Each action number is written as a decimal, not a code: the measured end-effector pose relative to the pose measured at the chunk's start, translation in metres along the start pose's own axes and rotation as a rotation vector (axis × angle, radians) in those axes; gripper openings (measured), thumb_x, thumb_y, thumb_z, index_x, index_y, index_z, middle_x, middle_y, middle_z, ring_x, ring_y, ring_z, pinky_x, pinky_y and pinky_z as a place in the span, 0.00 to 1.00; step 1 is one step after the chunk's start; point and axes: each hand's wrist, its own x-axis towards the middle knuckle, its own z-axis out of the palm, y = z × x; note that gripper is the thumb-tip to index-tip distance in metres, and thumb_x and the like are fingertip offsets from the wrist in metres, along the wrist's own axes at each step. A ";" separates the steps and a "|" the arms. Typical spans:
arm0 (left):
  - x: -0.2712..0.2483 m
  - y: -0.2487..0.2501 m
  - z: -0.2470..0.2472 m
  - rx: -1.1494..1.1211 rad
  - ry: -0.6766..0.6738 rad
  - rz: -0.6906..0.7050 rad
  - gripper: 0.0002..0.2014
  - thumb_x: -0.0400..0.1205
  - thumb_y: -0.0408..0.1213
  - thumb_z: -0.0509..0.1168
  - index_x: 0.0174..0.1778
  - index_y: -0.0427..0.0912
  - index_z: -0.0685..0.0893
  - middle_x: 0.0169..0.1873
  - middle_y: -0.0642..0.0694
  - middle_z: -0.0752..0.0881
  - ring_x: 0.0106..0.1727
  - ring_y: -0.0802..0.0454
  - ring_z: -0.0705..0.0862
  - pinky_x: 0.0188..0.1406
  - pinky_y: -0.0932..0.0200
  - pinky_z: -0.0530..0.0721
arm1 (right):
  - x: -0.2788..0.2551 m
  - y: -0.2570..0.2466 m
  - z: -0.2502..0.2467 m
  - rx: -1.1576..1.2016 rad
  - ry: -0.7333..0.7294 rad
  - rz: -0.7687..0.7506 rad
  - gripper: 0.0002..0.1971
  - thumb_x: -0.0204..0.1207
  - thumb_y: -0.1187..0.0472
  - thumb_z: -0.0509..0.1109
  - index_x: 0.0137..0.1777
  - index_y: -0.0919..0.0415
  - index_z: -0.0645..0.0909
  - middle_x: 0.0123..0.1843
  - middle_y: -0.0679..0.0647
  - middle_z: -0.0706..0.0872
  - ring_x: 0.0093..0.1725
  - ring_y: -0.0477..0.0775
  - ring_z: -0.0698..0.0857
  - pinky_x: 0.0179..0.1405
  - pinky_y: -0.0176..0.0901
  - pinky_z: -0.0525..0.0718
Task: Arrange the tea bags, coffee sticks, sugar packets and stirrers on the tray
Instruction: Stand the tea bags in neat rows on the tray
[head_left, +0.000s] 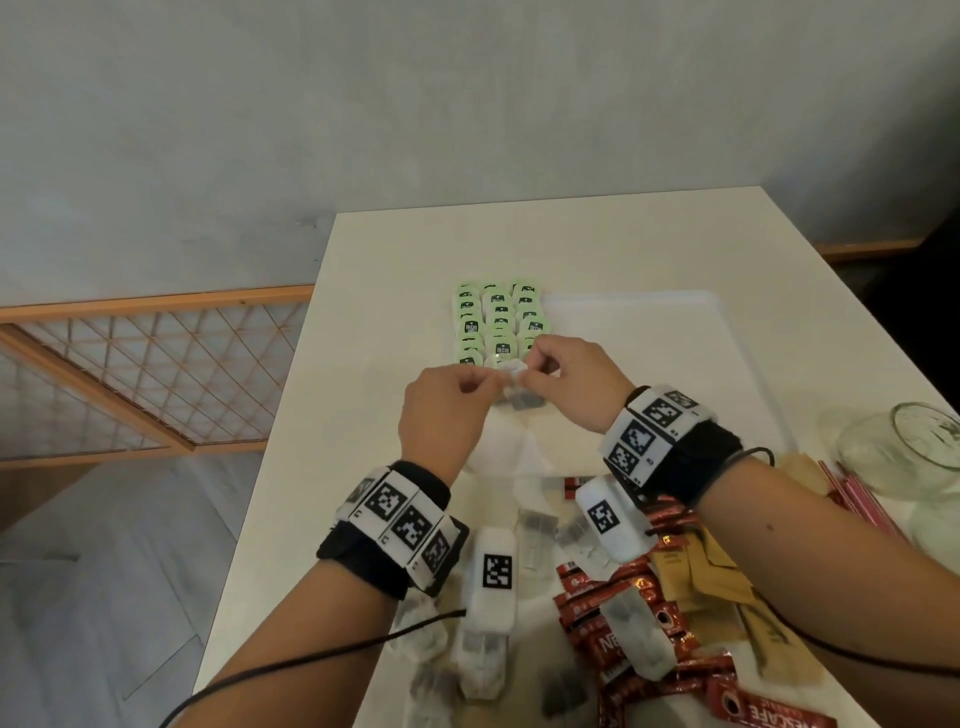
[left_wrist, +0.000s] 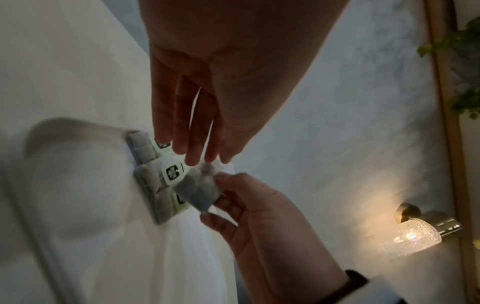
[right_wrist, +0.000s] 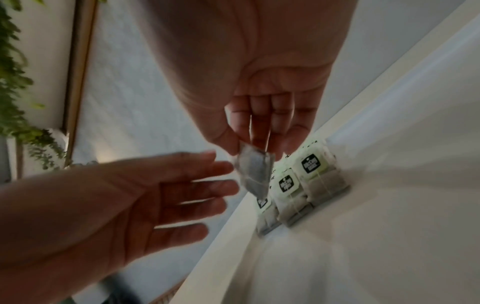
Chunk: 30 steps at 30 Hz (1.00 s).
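**Head view: one more tea bag for the rows**

We pinch the loose tea bag (right_wrist: 255, 174) in our right hand (head_left: 574, 382), left hand (head_left: 441, 410) spread beside it (fingertips just touching). It hangs above the near end of the green-tagged rows (head_left: 498, 325) on the tray (head_left: 675, 332). Lay it tag-up, flush with its column.

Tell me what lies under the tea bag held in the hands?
Under the held tea bag lie the near ends of tea bag rows on the white tray; the hands hide the rest.
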 end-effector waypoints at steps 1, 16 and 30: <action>-0.004 0.002 0.003 -0.065 -0.030 -0.013 0.07 0.80 0.49 0.71 0.47 0.54 0.93 0.36 0.53 0.91 0.42 0.51 0.89 0.48 0.49 0.89 | -0.002 -0.002 0.002 -0.013 0.001 -0.019 0.07 0.75 0.60 0.71 0.39 0.61 0.78 0.40 0.56 0.86 0.43 0.58 0.84 0.44 0.51 0.81; 0.033 -0.040 -0.018 -0.155 -0.178 -0.311 0.09 0.78 0.33 0.75 0.51 0.33 0.89 0.40 0.39 0.91 0.36 0.50 0.90 0.29 0.62 0.86 | 0.007 0.021 -0.005 -0.152 -0.108 0.089 0.11 0.76 0.50 0.74 0.54 0.52 0.87 0.54 0.47 0.88 0.52 0.46 0.84 0.50 0.36 0.74; 0.069 -0.043 -0.012 -0.055 -0.118 -0.205 0.10 0.74 0.37 0.79 0.48 0.49 0.87 0.33 0.52 0.84 0.33 0.55 0.80 0.36 0.57 0.82 | 0.031 0.048 -0.005 -0.194 0.029 0.255 0.04 0.73 0.54 0.74 0.42 0.53 0.86 0.43 0.48 0.89 0.47 0.51 0.86 0.48 0.42 0.82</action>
